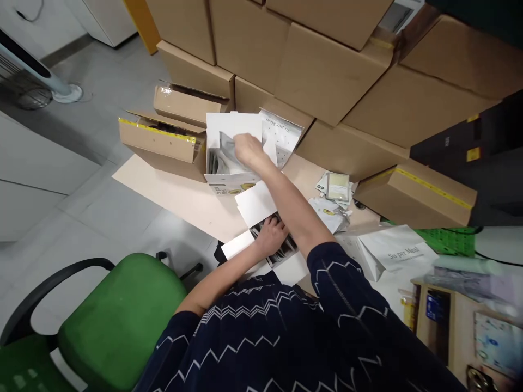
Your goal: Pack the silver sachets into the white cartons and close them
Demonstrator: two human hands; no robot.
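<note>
My right hand (248, 152) is closed on a grey-white pouch (227, 155) in the opening of a white printed carton (235, 185), which stands open with its flaps up. More flat packets line the left side of that carton. Nearer my body, my left hand (272, 237) reaches into a second open white box (258, 204) filled with dark, thin packets (286, 250). Its fingers are bent down among the packets, and their tips are hidden. A silvery printed bag (281, 136) leans at the right of the far carton.
Brown cardboard boxes (318, 71) are stacked behind the table (183, 201). An open brown box (163, 147) stands at the left. Loose packets (337, 188) and a white bag (400, 250) lie to the right. A green chair (122, 321) is at lower left.
</note>
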